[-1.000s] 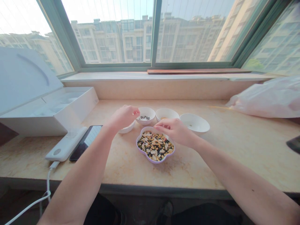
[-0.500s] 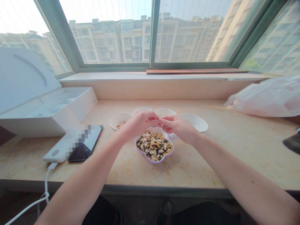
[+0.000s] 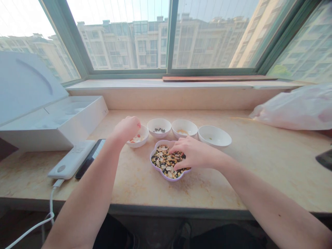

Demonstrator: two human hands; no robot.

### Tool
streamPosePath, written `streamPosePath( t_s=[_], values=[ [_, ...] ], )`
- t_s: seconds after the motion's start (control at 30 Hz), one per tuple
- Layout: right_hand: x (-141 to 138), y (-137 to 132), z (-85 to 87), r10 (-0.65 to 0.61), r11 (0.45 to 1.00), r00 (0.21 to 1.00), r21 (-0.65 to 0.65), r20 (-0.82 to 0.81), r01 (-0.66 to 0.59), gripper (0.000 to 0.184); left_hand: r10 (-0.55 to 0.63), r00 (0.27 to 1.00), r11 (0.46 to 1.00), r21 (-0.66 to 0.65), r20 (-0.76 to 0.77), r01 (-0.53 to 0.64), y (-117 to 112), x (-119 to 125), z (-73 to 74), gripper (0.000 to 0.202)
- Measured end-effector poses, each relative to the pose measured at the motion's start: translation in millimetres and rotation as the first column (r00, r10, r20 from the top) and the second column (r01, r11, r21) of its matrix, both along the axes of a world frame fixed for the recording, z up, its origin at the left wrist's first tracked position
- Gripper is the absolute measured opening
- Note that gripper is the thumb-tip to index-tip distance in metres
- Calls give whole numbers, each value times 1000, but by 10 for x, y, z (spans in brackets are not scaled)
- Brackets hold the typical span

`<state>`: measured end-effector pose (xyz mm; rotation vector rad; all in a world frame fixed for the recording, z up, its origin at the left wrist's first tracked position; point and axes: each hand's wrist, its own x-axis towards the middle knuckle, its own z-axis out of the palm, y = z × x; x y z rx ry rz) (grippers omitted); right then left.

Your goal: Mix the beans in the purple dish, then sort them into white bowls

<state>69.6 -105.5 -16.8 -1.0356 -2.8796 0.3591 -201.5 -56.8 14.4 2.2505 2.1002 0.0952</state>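
My left hand [image 3: 127,129] hangs with bunched fingers just above a small white bowl [image 3: 142,140] holding red and pale bits. Whether those fingers pinch anything, I cannot tell. My right hand [image 3: 194,154] rests with spread fingers on a mix of beans, seeds and pale nut slices [image 3: 163,160]. That mix fills a lilac-rimmed flower-shaped dish [image 3: 155,166]. Behind the dish stand a white bowl with dark seeds [image 3: 159,125] and a white bowl with yellowish bits [image 3: 184,126]. A wider white bowl [image 3: 214,136] sits to the right.
A stone windowsill counter [image 3: 233,173] carries everything. On its left are an open white box [image 3: 77,117], a white power bank [image 3: 71,159] with a cable, and a phone [image 3: 89,159]. A plastic bag [image 3: 293,110] lies at right, with a dark object [image 3: 324,159] at the edge.
My hands have separated: the left moved left from the centre to above the small bowl, and the right dropped onto the mix in the dish. The bowls behind are now uncovered.
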Motion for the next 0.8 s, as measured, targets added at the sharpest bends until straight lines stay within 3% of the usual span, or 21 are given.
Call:
streamPosePath(
  t_s=[0.2, 0.33, 0.8],
  values=[
    [-19, 11, -42, 18, 997, 998, -75, -58, -22, 17, 25, 996, 986, -165, -81, -38, 46, -2, -61, 25],
    [-30, 27, -69, 44, 995, 994, -87, -95, -52, 15, 15, 996, 966, -256, -86, -36, 65, 15, -85, 24],
    [-12, 102, -161, 59, 994, 986, -85, -153, -73, 11, 16, 992, 961, -273, -128, -50, 78, 50, -132, 29]
  ],
)
